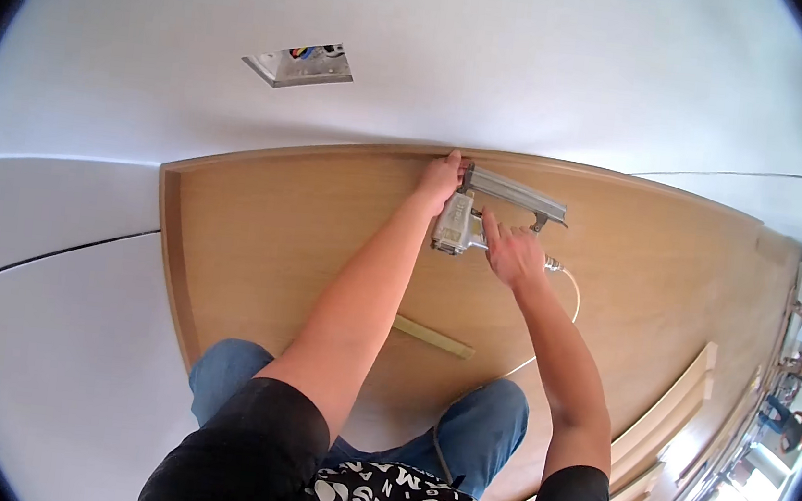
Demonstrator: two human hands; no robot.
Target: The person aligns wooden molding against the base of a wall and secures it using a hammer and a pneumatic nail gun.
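By the far wood strip [333, 151], the nailer [453, 225] is held in the right hand [516, 254], fingers clamped; the left hand [440, 181], its grip impossible to tell, should be kept clear of the firing line.

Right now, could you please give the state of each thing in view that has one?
Nail gun, gripped
Right hand, holding the nail gun
Hose, connected, curving
Wooden panel, edged along far and left sides
Left hand, fingers at the far edging
Short strip, lying on the panel
Recessed box, open, wires exposed
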